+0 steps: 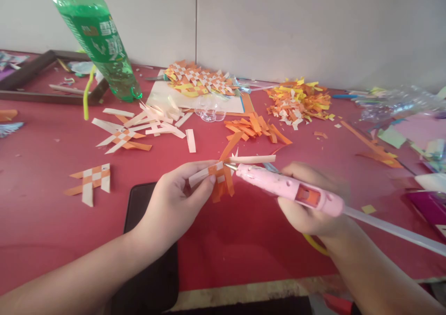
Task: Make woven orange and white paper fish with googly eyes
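Note:
My left hand [186,185] pinches a small woven piece of orange and white paper strips [220,178], its loose ends sticking out on several sides. My right hand [308,203] is closed around a pink hot glue gun [278,185], with a whitish glue stick [393,231] projecting from its back. The metal nozzle touches or nearly touches the upper right of the weave; I cannot tell which. To the left lie a woven paper fish [91,179] and a woven piece with long loose strips [121,137]. White strips [160,120] and orange strips [254,127] are scattered beyond my hands.
A green soda bottle [101,45] stands at the back left near a dark frame [52,94]. Woven fish [202,80] are heaped on a white sheet; paper scraps [301,101] are piled beside them. A black phone [149,278] lies under my left forearm.

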The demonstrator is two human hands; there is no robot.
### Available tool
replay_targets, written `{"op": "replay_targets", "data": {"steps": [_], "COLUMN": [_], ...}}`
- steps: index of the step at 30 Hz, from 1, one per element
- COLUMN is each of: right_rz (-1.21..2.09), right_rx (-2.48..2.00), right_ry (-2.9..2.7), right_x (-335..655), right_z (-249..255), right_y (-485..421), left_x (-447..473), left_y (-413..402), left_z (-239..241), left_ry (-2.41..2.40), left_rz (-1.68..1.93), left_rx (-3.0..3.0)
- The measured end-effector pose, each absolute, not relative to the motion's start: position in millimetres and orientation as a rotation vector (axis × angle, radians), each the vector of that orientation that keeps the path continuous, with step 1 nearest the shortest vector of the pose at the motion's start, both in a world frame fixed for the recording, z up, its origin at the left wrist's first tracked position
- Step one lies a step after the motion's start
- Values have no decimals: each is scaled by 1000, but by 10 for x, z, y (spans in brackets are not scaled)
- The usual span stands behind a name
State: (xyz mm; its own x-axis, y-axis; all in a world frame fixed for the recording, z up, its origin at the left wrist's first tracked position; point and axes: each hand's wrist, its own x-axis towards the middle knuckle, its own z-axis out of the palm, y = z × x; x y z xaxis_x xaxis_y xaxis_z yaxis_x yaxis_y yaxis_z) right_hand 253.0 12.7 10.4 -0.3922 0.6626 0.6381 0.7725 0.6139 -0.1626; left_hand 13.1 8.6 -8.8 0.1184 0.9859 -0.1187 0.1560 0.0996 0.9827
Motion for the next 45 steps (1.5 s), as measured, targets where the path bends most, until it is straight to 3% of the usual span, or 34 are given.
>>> {"op": "replay_targets", "data": {"steps": [9,18,22,26,32,45], "right_rz": [-115,-137,-43,-3,483,989], "right_rx": [-1180,-1600,-1561,-1391,-1034,-1084], "right_ry": [-2131,-2265,-2409,-2156,-2013,-1889], "right_x": [2545,2621,2602,2587,2527,2494], "right_z": [101,-14,-36,18,136,62], "right_y": [113,205,222,181,94,68], "left_x": [142,151,152,144,139,146], "left_y": [95,114,118,96,87,59], "left_z": [-66,-48,-42,-40,-6,21], "left_ry": [1204,993,896,842,849,909], "left_rz": [1031,1213,1121,960,792,638], "left_rx": [1234,832,762,758,864,1023]}}
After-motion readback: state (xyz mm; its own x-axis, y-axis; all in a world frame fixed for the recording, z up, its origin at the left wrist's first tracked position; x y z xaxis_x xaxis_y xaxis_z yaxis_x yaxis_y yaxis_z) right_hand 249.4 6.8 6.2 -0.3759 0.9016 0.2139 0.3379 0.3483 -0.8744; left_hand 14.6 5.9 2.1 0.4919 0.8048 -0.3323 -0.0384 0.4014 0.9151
